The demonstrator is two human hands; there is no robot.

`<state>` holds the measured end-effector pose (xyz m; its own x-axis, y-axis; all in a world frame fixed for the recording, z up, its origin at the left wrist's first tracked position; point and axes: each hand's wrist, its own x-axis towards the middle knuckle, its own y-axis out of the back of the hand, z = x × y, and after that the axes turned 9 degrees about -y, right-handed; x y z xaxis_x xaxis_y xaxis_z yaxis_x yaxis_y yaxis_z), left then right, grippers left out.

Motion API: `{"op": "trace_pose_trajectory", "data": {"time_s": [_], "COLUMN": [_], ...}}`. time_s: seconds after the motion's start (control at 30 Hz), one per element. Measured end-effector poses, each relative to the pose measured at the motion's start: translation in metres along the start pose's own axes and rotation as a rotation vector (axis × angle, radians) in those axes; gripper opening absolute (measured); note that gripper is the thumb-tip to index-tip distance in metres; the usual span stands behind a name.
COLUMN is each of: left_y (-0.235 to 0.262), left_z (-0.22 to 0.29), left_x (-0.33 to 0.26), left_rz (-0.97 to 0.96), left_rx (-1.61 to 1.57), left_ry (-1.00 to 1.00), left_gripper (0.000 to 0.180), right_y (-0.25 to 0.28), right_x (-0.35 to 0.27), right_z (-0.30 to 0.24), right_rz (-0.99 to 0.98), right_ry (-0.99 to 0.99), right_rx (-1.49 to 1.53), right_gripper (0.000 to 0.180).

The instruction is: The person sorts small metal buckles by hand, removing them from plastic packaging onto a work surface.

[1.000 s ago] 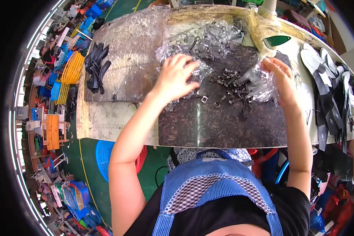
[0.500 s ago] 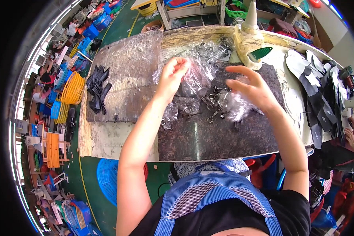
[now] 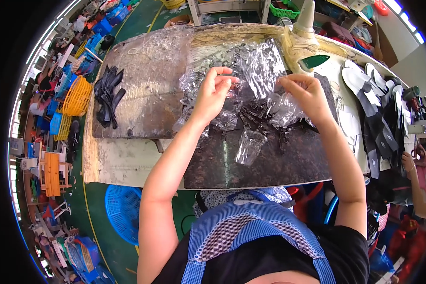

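A crumpled clear plastic bag (image 3: 262, 66) stands raised above the far middle of the worktable, my right hand (image 3: 308, 97) pinching it at its right edge. Left of that bag is my left hand (image 3: 214, 97), its fingers bent but apart, with nothing plainly in them. Small dark metal buckles (image 3: 255, 115) lie in a pile between and below my hands. Around them are more clear bags, one of them a crumpled bag (image 3: 285, 111) under my right hand. Closer to me, a small clear bag (image 3: 251, 147) rests on the dark board (image 3: 288, 165).
Black straps (image 3: 108, 97) lie at the left of the table. A pale post-like stand (image 3: 300, 47) with a green piece (image 3: 314, 61) rises at the far right. Sandal parts (image 3: 381, 123) are heaped along the right, near a co-worker's hand (image 3: 408, 162). A blue basket (image 3: 123, 213) sits below.
My right hand has moved left and closed on the clear bag, which is now raised. My left hand's fingers have opened. A small bag now lies on the near board.
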<state>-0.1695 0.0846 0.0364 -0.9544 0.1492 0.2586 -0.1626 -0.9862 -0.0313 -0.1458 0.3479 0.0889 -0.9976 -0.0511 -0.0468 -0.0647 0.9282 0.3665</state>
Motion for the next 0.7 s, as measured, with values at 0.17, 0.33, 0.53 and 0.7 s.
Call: {"op": "trace_pose_trajectory", "data": {"time_s": [0.17, 0.33, 0.53, 0.7], "left_y": [-0.017, -0.02, -0.022, -0.043], "left_z": [0.003, 0.009, 0.018, 0.017], "left_x": [0.011, 0.019, 0.024, 0.034], "left_rz": [-0.053, 0.026, 0.078, 0.08], "left_rx": [0.179, 0.388, -0.078, -0.368], "left_ry": [-0.149, -0.265, 0.057, 0.091], "left_gripper": [0.02, 0.023, 0.026, 0.025], "right_y": [0.02, 0.028, 0.062, 0.033], "right_x": [0.008, -0.002, -0.028, -0.028], "right_z": [0.011, 0.003, 0.001, 0.007], "right_rz": [0.01, 0.046, 0.021, -0.14], "right_ry": [-0.145, -0.267, -0.053, 0.009], "right_rx": [0.294, 0.569, 0.182, 0.016], "right_gripper": [0.022, 0.023, 0.014, 0.022]}}
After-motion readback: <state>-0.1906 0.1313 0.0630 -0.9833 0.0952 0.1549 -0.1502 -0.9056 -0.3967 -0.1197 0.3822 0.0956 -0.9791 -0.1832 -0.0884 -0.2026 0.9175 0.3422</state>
